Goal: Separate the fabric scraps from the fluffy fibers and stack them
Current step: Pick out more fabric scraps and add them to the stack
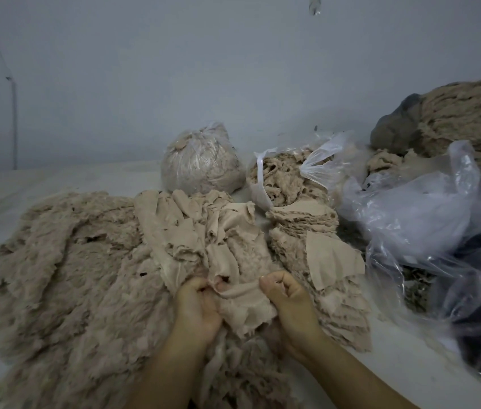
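Hands: left hand [196,305] and right hand [288,302], low centre of frame, both with fingers curled, gripping one beige fabric scrap [245,302] between them.
Fluffy fibers [65,276]: wide beige mass spread over lower left, under and beside the hands.
Scrap heap [198,228]: loose smooth scraps, centre, just above the hands.
Stacked scraps [307,225]: layered pile, right of centre.
Tied bag [201,160]: filled, upper centre.
Open bag [280,178]: fibers inside, beside it.
Clear plastic bags [416,219]: crumpled, right.
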`<state>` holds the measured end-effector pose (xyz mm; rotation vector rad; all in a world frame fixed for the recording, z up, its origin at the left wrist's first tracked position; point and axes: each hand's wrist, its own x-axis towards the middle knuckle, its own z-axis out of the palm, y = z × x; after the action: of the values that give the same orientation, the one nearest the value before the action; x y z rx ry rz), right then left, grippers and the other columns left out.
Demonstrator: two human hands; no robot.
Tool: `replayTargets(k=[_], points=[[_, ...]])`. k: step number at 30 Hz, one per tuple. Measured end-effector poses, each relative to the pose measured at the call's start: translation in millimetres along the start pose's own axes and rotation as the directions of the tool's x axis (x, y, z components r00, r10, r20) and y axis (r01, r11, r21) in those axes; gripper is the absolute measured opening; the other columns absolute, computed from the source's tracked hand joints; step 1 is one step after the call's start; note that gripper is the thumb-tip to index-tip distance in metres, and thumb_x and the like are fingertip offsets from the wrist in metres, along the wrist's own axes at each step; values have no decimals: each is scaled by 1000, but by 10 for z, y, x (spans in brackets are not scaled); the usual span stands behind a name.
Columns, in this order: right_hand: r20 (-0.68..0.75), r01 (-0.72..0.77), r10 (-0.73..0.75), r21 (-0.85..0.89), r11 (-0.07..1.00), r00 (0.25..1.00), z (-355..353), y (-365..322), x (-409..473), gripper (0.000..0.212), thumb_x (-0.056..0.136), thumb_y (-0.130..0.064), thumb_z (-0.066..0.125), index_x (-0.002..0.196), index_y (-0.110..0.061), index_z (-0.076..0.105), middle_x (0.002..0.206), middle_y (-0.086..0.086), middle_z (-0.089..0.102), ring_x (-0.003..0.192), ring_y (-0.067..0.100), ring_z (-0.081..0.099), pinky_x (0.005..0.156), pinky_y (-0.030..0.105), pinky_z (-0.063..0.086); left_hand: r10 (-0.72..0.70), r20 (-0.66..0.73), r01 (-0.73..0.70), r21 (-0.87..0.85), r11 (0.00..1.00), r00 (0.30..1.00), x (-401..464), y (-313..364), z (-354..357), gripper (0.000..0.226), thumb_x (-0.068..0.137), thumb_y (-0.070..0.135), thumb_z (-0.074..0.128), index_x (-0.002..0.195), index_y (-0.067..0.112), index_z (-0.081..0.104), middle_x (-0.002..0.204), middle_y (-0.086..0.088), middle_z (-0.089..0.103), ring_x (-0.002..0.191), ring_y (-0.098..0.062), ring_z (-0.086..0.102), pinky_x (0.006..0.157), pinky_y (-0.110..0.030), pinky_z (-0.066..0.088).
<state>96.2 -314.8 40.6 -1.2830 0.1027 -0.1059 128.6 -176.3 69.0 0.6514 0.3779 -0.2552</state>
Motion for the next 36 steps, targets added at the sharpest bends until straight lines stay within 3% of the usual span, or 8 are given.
replayTargets(k=[5,10,16,19,23,27,30,36], points=[[-35,80,-85,-137,987,996,2,-31,-6,23,96,-15,54,75,-11,45,69,7,41,67,21,36,63,33,33,97,-35,-88,192,978,995,29,-65,35,28,99,7,41,75,2,55,54,-6,60,50,-14,59,50,-25,50],[-126,119,-129,-83,989,984,-152,-39,-23,25,95,-16,54,73,-9,46,53,-5,47,49,6,44,48,22,38,98,-144,-104,-34,994,985,193,248,-91,28,101,11,35,75,11,46,62,-2,46,49,-8,38,34,-11,32],[96,151,-141,-96,984,985,-91,-109,-20,29,86,-37,58,71,-12,58,56,-1,53,51,10,48,52,22,40,-51,161,-50,567,822,986,79,-117,-10,65,71,61,60,103,5,63,97,-14,72,60,-18,60,54,-29,48],[184,45,-42,-12,999,982,-100,-211,38,39,87,-38,59,79,-1,65,69,19,61,62,27,57,61,34,48,-52,313,-177,657,733,948,16,-264,39,51,81,52,58,101,7,71,102,-19,71,91,-32,69,82,-41,54],[144,-7,15,-56,998,989,-193,-358,62,48,79,-57,53,66,-16,72,52,6,60,44,15,53,41,21,41,88,334,-279,586,761,939,23,-259,27,23,74,33,65,79,11,72,80,-13,71,69,-18,67,59,-27,54],[191,-219,213,14,976,958,-291,-367,115,79,82,-69,34,85,-2,76,85,21,72,72,26,69,58,31,56,126,354,-334,622,709,927,39,-276,29,21,83,32,62,71,17,68,76,-10,69,70,-18,65,64,-31,53],[204,-192,198,-51,980,959,-295,-369,82,60,84,-55,54,90,4,69,75,17,69,63,23,65,54,28,52,173,329,-350,615,707,928,53,-292,35,22,89,27,60,79,8,64,84,-16,69,78,-27,63,75,-41,51],[-82,70,-94,-252,965,992,-359,-314,160,21,83,-18,71,63,-14,66,59,4,61,53,16,52,50,25,44,302,290,-417,683,599,908,39,-266,76,33,88,29,63,82,-3,60,67,-7,64,59,-19,60,53,-29,48]])
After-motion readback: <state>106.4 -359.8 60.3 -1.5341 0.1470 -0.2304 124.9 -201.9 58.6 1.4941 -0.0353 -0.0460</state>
